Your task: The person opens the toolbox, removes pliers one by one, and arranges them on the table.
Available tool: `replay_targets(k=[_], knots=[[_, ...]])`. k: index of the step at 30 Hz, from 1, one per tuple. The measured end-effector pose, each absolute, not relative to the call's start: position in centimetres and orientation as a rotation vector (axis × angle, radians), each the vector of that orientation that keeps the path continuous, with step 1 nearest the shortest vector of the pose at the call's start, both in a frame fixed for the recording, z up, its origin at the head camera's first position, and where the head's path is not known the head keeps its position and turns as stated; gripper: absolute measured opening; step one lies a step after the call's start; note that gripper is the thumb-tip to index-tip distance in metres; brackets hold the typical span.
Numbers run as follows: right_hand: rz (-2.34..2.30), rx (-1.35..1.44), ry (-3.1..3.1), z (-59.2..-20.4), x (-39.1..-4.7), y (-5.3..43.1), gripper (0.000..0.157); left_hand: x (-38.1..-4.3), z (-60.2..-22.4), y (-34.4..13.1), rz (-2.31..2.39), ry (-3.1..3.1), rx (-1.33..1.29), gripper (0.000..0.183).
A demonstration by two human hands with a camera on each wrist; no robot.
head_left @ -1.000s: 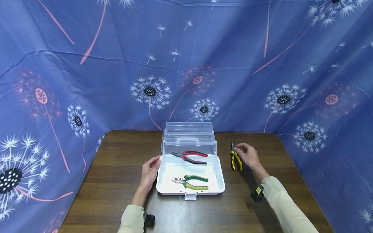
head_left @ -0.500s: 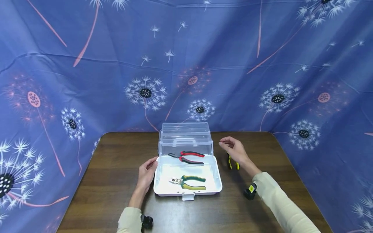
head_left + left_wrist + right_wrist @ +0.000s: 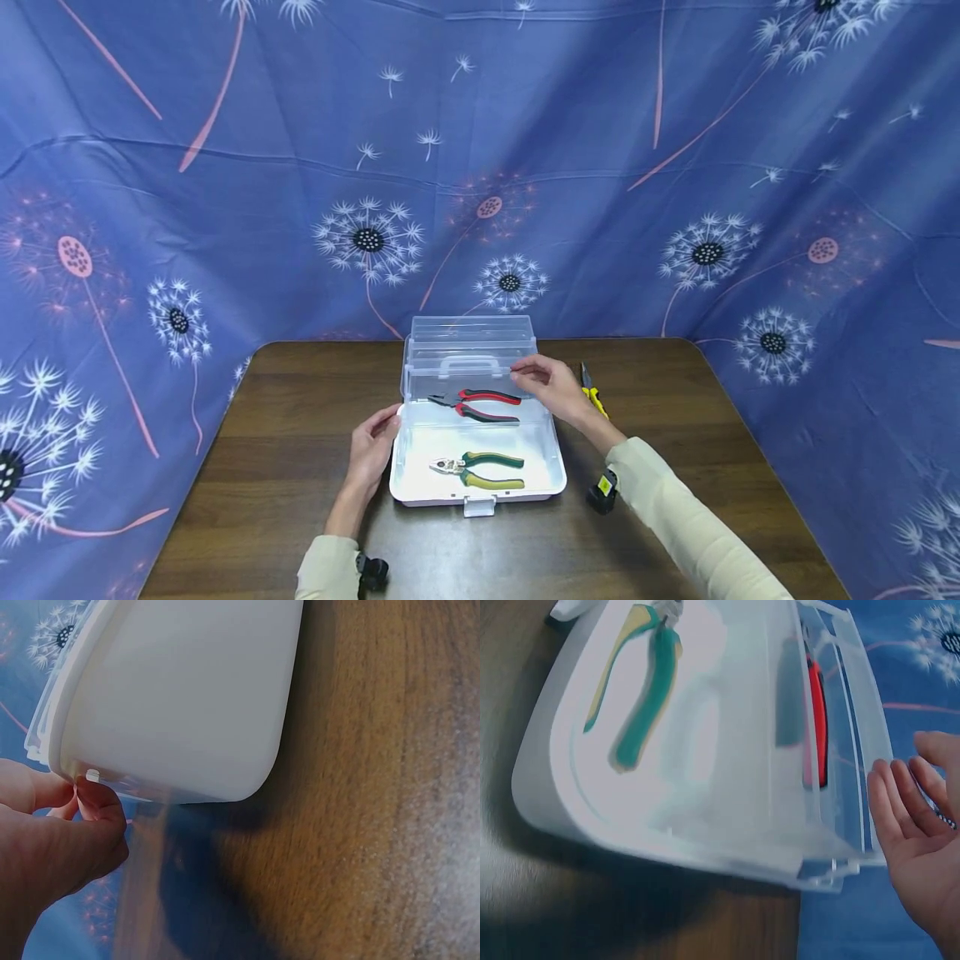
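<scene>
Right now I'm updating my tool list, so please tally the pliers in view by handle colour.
Metal pliers with red-and-black handles: 1
Metal pliers with green-and-yellow handles: 1
Metal pliers with yellow handles: 1
Total: 3

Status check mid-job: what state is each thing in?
Toolbox: open, lid raised
Front latch: unfastened
Red-and-black pliers: handles spread
Green-and-yellow pliers: handles spread
Yellow-and-black pliers: partly hidden, spread unclear
Left hand: pinching toolbox's edge
Right hand: holding nothing, fingers relaxed
</scene>
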State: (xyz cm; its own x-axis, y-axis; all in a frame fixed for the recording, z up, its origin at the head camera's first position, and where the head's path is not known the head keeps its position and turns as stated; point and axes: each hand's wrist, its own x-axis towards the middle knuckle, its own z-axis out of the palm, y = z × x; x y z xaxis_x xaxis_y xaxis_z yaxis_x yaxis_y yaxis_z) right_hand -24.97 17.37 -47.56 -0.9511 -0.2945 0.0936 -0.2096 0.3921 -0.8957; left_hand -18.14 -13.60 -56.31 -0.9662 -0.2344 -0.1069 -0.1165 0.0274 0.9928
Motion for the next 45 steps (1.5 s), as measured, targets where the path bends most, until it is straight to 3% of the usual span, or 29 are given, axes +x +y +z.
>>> replay_targets(k=[13,26,36,41,45], knots=[[-1.337,-0.701,2.613,-48.9,-24.4,13.4,0.033,-18.3,-56.0,-13.5,-2.11,-2.179,0.35,0.029],[-0.909,-0.949,2.837,-48.8,-24.1,11.2,0.047,-18.4,-55.9,-13.3,-2.115,-2.166,0.342,0.028],[-0.663,-1.283,2.811,-47.9,-23.7,8.8,0.025,-18.0,-55.8,-13.5,-2.123,-2.15,0.325,0.032],[-0.703,-1.303,2.671,-47.8,-24.0,8.6,0.017,-18.0,-56.2,-13.5,-2.112,-2.167,0.356,0.03],[-0.78,-1.221,2.632,-47.8,-24.0,8.9,0.02,-18.0,-56.3,-13.6,-2.109,-2.163,0.354,0.029]])
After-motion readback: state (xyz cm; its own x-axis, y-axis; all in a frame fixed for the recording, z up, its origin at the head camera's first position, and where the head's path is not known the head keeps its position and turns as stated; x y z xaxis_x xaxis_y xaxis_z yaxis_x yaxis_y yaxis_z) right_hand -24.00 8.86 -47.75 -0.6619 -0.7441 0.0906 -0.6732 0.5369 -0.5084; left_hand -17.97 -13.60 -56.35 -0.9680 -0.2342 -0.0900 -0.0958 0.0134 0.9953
